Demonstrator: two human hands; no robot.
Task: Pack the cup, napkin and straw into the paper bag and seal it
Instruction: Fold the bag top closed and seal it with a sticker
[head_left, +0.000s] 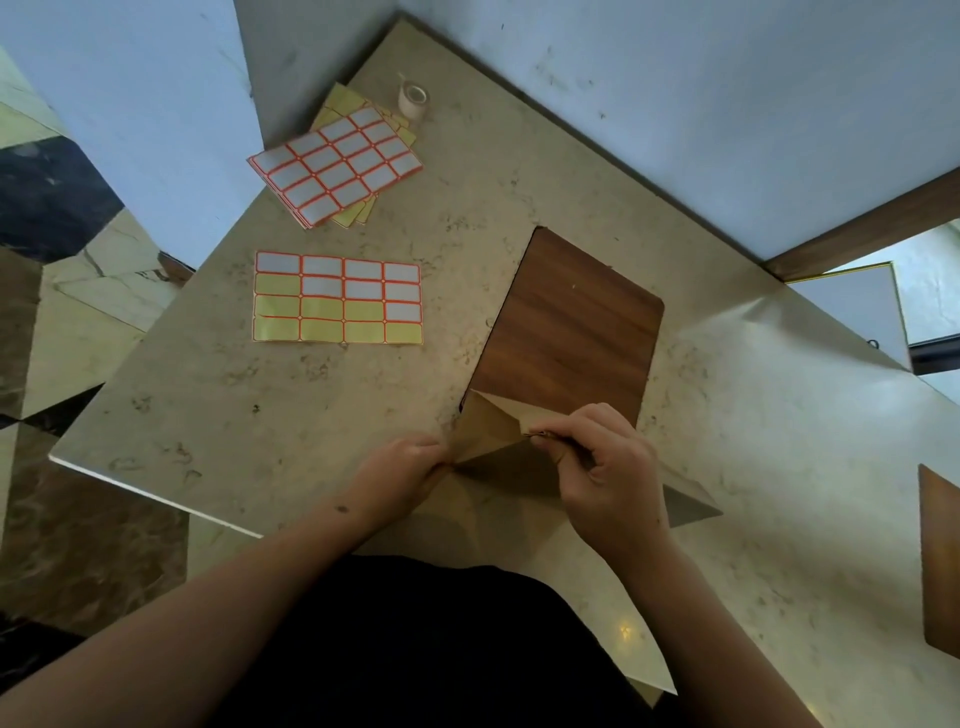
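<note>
A brown paper bag (493, 441) stands at the near edge of the table, seen from above, its top folded into creased flaps. My left hand (402, 470) pinches the bag's left edge. My right hand (605, 467) grips the top fold at the middle, fingers curled over it. Both hands touch the bag. No cup, napkin or straw shows; whatever the bag holds is hidden.
A wood-grain board (571, 322) lies just beyond the bag. A label sheet (337, 298) lies flat at the left, a stack of label sheets (335, 166) behind it, and a small tape roll (413, 98) by the wall. The marble tabletop (779, 467) ends at the left.
</note>
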